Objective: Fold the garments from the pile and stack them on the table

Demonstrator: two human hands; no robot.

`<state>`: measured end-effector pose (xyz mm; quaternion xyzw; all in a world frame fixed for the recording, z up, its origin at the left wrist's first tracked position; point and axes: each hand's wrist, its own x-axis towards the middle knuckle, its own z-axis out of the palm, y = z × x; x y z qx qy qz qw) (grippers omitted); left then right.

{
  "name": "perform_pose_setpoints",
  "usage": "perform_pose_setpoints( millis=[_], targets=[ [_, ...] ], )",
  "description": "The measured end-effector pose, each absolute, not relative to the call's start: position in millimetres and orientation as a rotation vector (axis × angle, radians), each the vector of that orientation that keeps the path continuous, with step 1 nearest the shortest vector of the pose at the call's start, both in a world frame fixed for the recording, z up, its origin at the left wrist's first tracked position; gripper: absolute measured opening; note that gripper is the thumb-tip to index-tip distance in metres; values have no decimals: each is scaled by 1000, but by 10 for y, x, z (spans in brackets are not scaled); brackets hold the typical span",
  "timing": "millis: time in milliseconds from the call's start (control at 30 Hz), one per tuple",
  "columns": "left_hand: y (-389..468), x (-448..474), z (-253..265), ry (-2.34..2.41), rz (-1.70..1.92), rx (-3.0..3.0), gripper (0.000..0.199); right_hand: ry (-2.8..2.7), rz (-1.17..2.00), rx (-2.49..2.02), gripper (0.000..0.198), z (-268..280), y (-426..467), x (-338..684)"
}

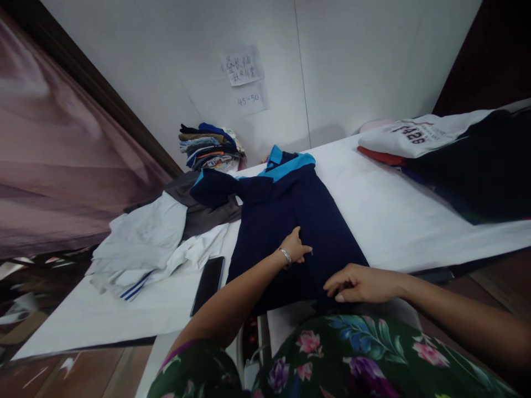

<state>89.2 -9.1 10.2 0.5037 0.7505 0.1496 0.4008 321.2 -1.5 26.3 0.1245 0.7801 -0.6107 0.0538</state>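
A dark navy shirt (pixel 269 226) with a bright blue collar and sleeve trim lies on the white-covered table before me. One of its sleeves reaches out to the left. On the middle of the shirt rests my left hand (pixel 294 247), index finger and thumb stretched out and apart, holding nothing that I can see. My right hand (pixel 360 283) is at the lower right edge of the same shirt, its fingers loosely bent and the thumb apart from them. No fabric shows pinched in either hand.
Left of the shirt lie a black phone (pixel 208 284), white garments (pixel 145 229) and a dark grey garment (pixel 182 204). A stack of folded clothes (pixel 209 148) stands by the wall. More clothes (pixel 468 160) are piled at the right. A pink curtain (pixel 62 143) hangs at left.
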Motion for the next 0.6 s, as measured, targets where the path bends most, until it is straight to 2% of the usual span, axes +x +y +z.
perform_pose_setpoints(
  millis=[133, 200, 267, 367, 467, 533, 600],
  targets=[
    [-34, 842, 264, 2199, 192, 1717, 75, 2288, -2027, 435, 37, 278, -19, 3157],
    [19, 846, 316, 2232, 272, 1916, 60, 2399, -2149, 542, 38, 311, 54, 3084],
    [70, 883, 308, 2117, 403, 2102, 50, 2756, -2103, 628, 35, 327, 189, 2983],
    [111, 970, 179, 1937, 399, 2268, 54, 3307, -1554, 792, 38, 220, 446, 2826],
    [99, 1016, 3, 1895, 237, 2234, 62, 3313, -953, 966, 54, -51, 628, 2733],
    [85, 1001, -70, 1887, 191, 2181, 64, 3212, -744, 1003, 59, -239, 667, 2723],
    [98, 963, -83, 1871, 186, 2148, 64, 3169, -673, 995, 61, -364, 674, 2740]
  ],
)
